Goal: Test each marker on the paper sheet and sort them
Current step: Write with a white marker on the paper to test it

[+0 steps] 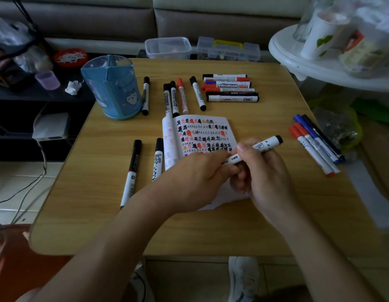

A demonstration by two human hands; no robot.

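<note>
**Pull the cap straight, then find bare paper**

Your hands are together over the near part of the sheet, both clamped on one white-barrelled marker with a black end (262, 146). Your right hand (265, 177) curls round the middle of the barrel. Your left hand (195, 179) pinches the lower end, which its fingers hide.

You look to be working the cap at that hidden end, though I cannot tell whether it is on or off. Pull or push straight along the barrel, not sideways, and brace it with the right hand so the tip doesn't mark your skin.

For the test stroke, choose a blank spot. The white paper sheet covered in rows of black and red scribbles (200, 134) is crowded at its far end, with barer paper near your wrists.

The marker is lifted off the sheet and tilted, its black end pointing away to your right, with small black print along the white body. Other markers lie in clusters on the wooden bench (102, 214): a stack of capped markers (230, 88) at the far side, and blue and red markers (315, 144) to the right.
</note>
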